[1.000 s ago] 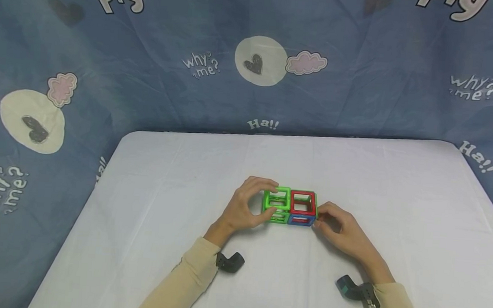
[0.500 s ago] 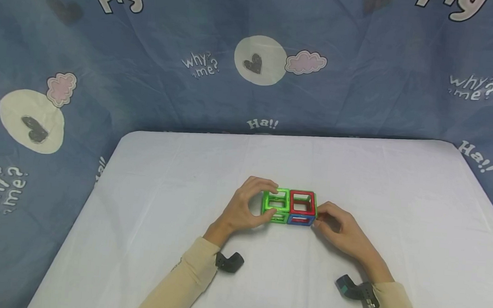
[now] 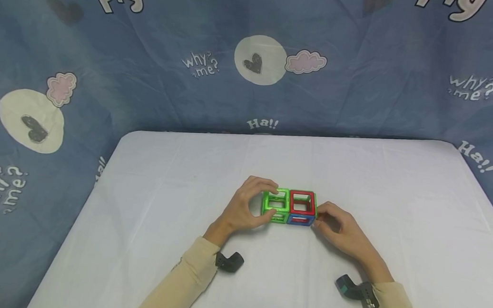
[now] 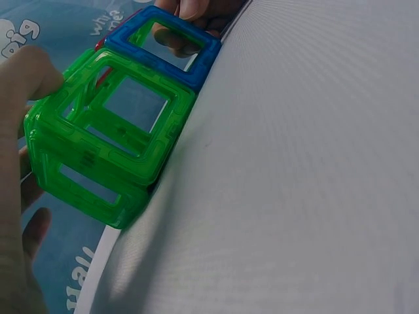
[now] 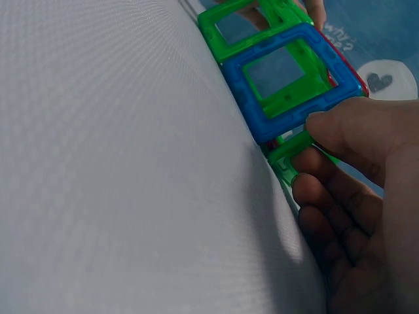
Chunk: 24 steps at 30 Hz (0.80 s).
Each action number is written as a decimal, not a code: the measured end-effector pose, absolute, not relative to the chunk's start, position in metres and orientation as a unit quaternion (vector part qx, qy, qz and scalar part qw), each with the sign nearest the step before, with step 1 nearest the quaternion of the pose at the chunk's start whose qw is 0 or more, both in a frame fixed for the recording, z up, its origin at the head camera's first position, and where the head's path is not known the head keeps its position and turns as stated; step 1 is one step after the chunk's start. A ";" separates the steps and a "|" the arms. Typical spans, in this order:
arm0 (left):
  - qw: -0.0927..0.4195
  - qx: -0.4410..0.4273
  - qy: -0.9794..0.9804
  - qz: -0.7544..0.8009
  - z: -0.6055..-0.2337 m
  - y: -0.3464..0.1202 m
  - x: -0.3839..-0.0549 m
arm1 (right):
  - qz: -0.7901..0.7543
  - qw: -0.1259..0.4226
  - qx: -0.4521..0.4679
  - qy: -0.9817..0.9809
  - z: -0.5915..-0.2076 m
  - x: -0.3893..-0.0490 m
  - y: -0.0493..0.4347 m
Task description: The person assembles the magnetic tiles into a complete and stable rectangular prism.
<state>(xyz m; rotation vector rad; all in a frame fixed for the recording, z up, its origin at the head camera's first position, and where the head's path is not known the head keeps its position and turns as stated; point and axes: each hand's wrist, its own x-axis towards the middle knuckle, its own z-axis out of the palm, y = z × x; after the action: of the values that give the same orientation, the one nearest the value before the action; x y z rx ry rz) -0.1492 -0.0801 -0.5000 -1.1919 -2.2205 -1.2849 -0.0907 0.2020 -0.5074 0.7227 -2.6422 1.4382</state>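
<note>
Two open-framed cubes of magnetic tiles stand joined side by side on the white table. The left cube (image 4: pixel 88 157) is green. Its neighbour has a red tile (image 3: pixel 301 212) on top, a blue tile (image 5: pixel 245 108) facing the person and a green tile (image 5: pixel 283 160) at its right end. With the thumb at the near side and fingers over the far side, my left hand (image 3: pixel 243 206) grips the green cube. My right hand (image 3: pixel 346 230) pinches the right end, thumb at the blue tile's edge and curled fingers against the green end tile.
A white cloth covers the table (image 3: pixel 176 177); its far edge meets a blue printed curtain (image 3: pixel 161 86). Dark wrist cameras sit on the left wrist (image 3: pixel 230 262) and the right wrist (image 3: pixel 350 288), close over the cloth.
The joined cubes have shifted very slightly left and then stayed still. Both hands keep the same hold.
</note>
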 end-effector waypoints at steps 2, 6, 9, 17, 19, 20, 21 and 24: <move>0.156 -0.416 -0.777 -0.446 -0.500 -0.080 -0.149 | 0.466 0.023 0.234 -0.853 -0.507 -0.090 0.202; 0.156 -0.416 -0.780 -0.441 -0.501 -0.081 -0.150 | 0.464 0.027 0.239 -0.852 -0.507 -0.090 0.202; 0.157 -0.416 -0.781 -0.439 -0.501 -0.081 -0.150 | 0.463 0.028 0.240 -0.853 -0.508 -0.091 0.202; 0.148 -0.415 -0.782 -0.441 -0.500 -0.080 -0.150 | 0.466 0.025 0.240 -0.851 -0.502 -0.089 0.201; 0.147 -0.415 -0.781 -0.443 -0.499 -0.080 -0.150 | 0.467 0.024 0.241 -0.850 -0.506 -0.091 0.203; 0.147 -0.416 -0.780 -0.443 -0.499 -0.080 -0.150 | 0.467 0.024 0.241 -0.850 -0.506 -0.091 0.203; 0.148 -0.416 -0.780 -0.444 -0.499 -0.080 -0.150 | 0.466 0.025 0.241 -0.851 -0.506 -0.091 0.203; 0.151 -0.418 -0.778 -0.444 -0.499 -0.080 -0.150 | 0.465 0.026 0.240 -0.852 -0.506 -0.091 0.203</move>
<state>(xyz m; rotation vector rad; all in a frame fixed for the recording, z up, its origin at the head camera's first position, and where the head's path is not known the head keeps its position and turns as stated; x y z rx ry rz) -0.1497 -0.0796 -0.4992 -1.1999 -2.2357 -1.2739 -0.0905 0.2026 -0.5056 0.7423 -2.6326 1.4368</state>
